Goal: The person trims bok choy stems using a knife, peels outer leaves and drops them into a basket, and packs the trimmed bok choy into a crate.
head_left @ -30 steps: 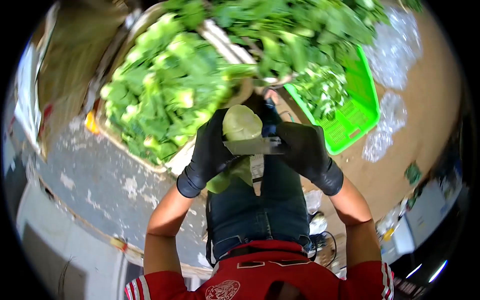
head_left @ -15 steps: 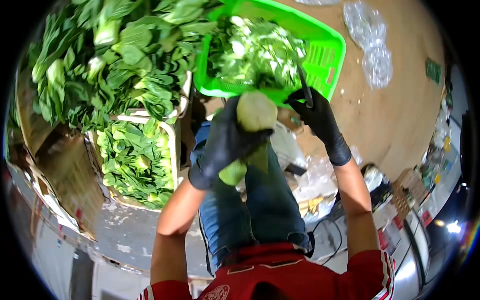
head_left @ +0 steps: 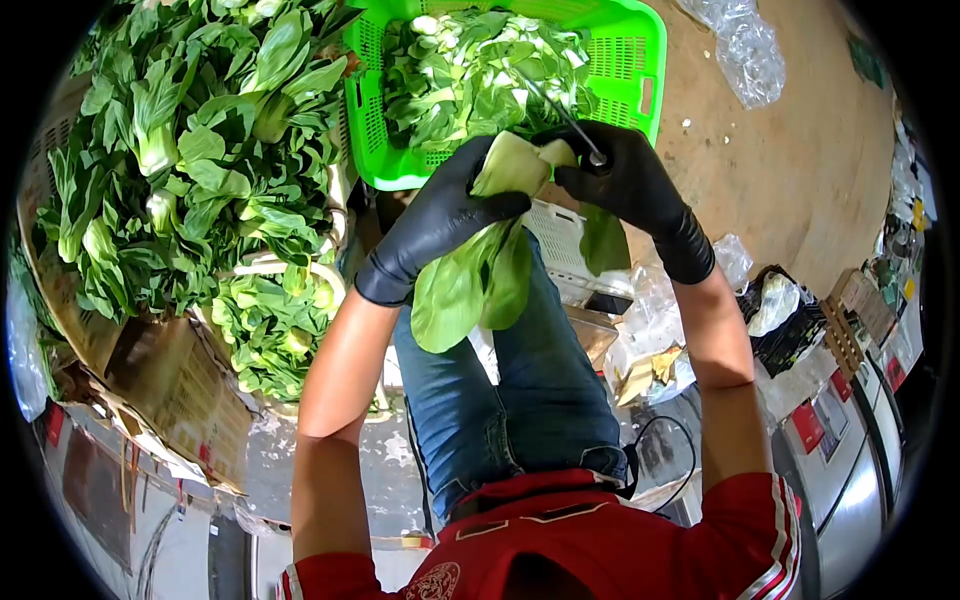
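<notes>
My left hand (head_left: 430, 220), in a black glove, is closed around a bok choy (head_left: 512, 168) with its pale base up and its green leaves hanging down over my thighs. My right hand (head_left: 630, 180), gloved in black too, grips a thin knife (head_left: 560, 112) whose blade points up and left over the basket. Its thumb and fingers also pinch a single leaf stalk beside the bok choy's base; a leaf (head_left: 603, 242) hangs below that hand. Just beyond both hands is a bright green plastic basket (head_left: 652, 75) holding loose leaves and pale stalk pieces (head_left: 470, 75).
A large heap of bok choy (head_left: 190, 150) rises on the left, with a crate of more heads (head_left: 275, 335) below it. A cardboard flap (head_left: 185, 390) stands near them. Clear plastic bags (head_left: 750, 60) lie on the brown surface, and a white crate (head_left: 560, 235) sits beyond my knees.
The bok choy's base has turned from facing the camera to tilting up toward the basket. My right hand has come in against it and now pinches a leaf. The view has shifted slightly.
</notes>
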Motion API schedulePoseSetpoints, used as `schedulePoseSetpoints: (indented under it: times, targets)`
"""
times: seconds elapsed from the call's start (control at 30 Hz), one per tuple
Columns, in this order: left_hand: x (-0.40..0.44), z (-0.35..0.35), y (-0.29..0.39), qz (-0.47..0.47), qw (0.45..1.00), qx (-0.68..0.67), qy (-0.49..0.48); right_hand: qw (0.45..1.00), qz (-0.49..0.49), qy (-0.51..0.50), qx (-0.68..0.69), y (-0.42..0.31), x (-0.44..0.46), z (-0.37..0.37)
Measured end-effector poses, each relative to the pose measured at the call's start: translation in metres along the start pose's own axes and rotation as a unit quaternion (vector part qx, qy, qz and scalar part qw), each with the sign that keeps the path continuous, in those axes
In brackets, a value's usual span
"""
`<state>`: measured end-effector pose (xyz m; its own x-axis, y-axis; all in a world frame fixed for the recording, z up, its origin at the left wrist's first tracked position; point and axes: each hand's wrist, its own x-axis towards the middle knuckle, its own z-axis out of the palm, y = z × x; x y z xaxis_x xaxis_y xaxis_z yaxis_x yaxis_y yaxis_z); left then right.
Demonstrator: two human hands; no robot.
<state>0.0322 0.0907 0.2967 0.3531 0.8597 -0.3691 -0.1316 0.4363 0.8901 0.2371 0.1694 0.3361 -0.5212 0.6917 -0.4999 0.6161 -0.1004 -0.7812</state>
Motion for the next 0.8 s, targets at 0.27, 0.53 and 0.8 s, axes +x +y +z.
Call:
schedulePoseSetpoints:
  times: [0.27, 0.53, 0.8]
  targets:
    - [0.002, 0.01, -0.03, 0.168, 0.964, 0.078, 0.189, 0.992, -0.051, 0.109, 0.036, 0.03, 0.016, 0.011]
    - [0.01, -0.032, -0.018, 0.024, 0.969, 0.138, 0.205, 0.902, 0.068, -0.088, 0.417, 0.002, 0.01, 0.028]
    - [-0.085, -0.066, -0.111, 0.109, 0.872, 0.152, 0.452, 0.845, 0.152, -0.075, 0.508, -0.007, 0.019, 0.071]
